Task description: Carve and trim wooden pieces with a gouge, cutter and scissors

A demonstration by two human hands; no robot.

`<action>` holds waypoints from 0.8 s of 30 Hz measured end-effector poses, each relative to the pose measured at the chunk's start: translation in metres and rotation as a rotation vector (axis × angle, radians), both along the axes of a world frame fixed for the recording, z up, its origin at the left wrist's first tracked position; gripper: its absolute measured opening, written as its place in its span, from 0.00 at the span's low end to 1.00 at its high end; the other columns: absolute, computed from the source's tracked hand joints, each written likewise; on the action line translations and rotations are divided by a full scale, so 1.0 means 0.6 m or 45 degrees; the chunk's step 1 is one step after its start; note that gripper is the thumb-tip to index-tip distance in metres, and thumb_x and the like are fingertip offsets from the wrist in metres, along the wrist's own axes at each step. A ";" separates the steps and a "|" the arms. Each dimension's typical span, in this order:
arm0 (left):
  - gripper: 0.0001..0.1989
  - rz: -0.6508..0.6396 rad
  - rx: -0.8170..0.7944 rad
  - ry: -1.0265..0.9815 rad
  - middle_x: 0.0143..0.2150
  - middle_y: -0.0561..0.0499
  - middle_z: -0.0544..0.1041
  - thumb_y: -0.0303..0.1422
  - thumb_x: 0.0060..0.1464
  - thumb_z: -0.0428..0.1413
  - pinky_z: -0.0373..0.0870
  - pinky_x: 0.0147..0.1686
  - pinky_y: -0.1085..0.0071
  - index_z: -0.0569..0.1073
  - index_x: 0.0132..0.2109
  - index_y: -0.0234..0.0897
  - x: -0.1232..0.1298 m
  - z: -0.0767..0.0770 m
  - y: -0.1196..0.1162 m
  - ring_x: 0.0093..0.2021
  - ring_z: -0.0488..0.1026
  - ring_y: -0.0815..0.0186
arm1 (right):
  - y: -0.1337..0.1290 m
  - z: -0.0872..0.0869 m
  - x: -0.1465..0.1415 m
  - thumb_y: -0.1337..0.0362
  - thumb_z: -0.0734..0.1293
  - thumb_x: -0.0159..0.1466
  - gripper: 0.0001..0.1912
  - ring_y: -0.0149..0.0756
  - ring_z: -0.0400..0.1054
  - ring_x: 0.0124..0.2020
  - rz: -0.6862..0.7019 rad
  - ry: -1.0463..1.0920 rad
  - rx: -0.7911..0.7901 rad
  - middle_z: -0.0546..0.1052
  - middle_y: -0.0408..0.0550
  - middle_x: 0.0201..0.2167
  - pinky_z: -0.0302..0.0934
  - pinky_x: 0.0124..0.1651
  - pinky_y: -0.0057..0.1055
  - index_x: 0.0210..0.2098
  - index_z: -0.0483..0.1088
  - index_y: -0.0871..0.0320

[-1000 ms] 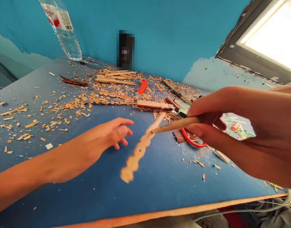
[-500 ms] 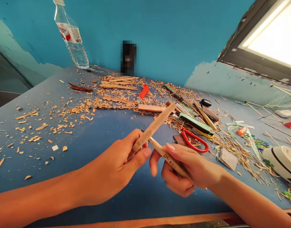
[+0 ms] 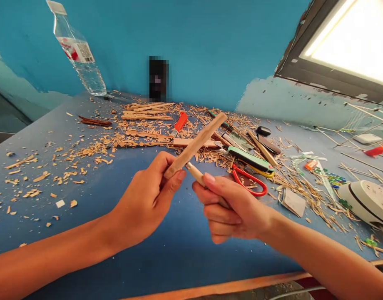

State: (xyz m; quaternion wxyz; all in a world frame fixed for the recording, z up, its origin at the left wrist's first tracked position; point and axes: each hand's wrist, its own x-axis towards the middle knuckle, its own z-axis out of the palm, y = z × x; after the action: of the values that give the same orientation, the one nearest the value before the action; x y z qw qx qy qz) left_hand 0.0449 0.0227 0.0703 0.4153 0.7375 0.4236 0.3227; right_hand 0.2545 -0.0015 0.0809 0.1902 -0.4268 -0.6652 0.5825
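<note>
My left hand [image 3: 147,198] is closed around the lower end of a flat, pale wooden strip [image 3: 197,143], which slants up to the right. In my right hand [image 3: 229,208] is a carving knife [image 3: 196,173] with a light wooden handle, gripped in a fist. Its metal ferrule sits against the near side of the strip, just past my left thumb; the blade is hidden behind the wood. Both hands are held above the blue table [image 3: 132,266].
Wood shavings [image 3: 94,146] litter the table. Farther back lie carved wooden sticks [image 3: 147,110], a red-handled cutter [image 3: 180,121], a green-handled tool [image 3: 250,159] and red-handled scissors [image 3: 250,183]. A water bottle [image 3: 82,62] stands back left; a white round device [image 3: 368,202] is at right.
My right hand has closed its fingers more tightly round the knife handle. Both hands and the strip have shifted slightly up and left in view, as the whole scene has moved left.
</note>
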 end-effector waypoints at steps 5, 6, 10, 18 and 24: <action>0.15 0.220 -0.058 0.102 0.24 0.60 0.63 0.50 0.70 0.50 0.57 0.22 0.67 0.64 0.44 0.44 0.007 -0.011 0.013 0.22 0.60 0.66 | 0.036 0.003 -0.013 0.51 0.58 0.74 0.18 0.29 0.37 0.18 -0.276 -0.193 0.297 0.45 0.31 0.18 0.40 0.25 0.29 0.31 0.50 0.50; 0.14 0.248 -0.040 0.098 0.24 0.60 0.64 0.49 0.70 0.50 0.57 0.22 0.66 0.64 0.44 0.44 0.009 -0.014 0.015 0.21 0.61 0.65 | 0.037 0.008 -0.016 0.53 0.60 0.73 0.18 0.29 0.36 0.19 -0.314 -0.206 0.334 0.45 0.31 0.19 0.39 0.25 0.29 0.32 0.50 0.50; 0.13 0.238 0.154 0.033 0.22 0.61 0.63 0.46 0.67 0.53 0.55 0.24 0.66 0.63 0.40 0.44 0.008 -0.009 0.019 0.20 0.59 0.68 | 0.021 0.021 -0.021 0.47 0.48 0.78 0.24 0.30 0.45 0.15 -0.127 -0.172 0.302 0.49 0.31 0.15 0.45 0.22 0.27 0.28 0.50 0.49; 0.18 0.457 0.030 -0.180 0.28 0.60 0.49 0.46 0.74 0.40 0.49 0.26 0.68 0.55 0.36 0.42 -0.067 0.055 0.096 0.23 0.50 0.76 | 0.030 -0.016 0.042 0.55 0.60 0.73 0.17 0.30 0.43 0.17 -0.480 -0.662 0.922 0.56 0.33 0.17 0.36 0.24 0.31 0.27 0.59 0.51; 0.17 0.124 -0.058 0.204 0.25 0.57 0.66 0.53 0.67 0.52 0.56 0.25 0.66 0.69 0.43 0.44 -0.069 0.010 0.049 0.23 0.62 0.67 | -0.008 -0.006 0.084 0.55 0.60 0.75 0.20 0.28 0.53 0.18 -0.498 -0.638 0.999 0.65 0.36 0.19 0.43 0.25 0.29 0.28 0.58 0.53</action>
State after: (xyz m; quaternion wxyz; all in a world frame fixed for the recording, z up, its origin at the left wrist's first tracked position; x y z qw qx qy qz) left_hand 0.0037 0.0523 0.0764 0.3807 0.7299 0.4979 0.2728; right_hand 0.3046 -0.0066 0.0775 0.2764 -0.5664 -0.7668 0.1217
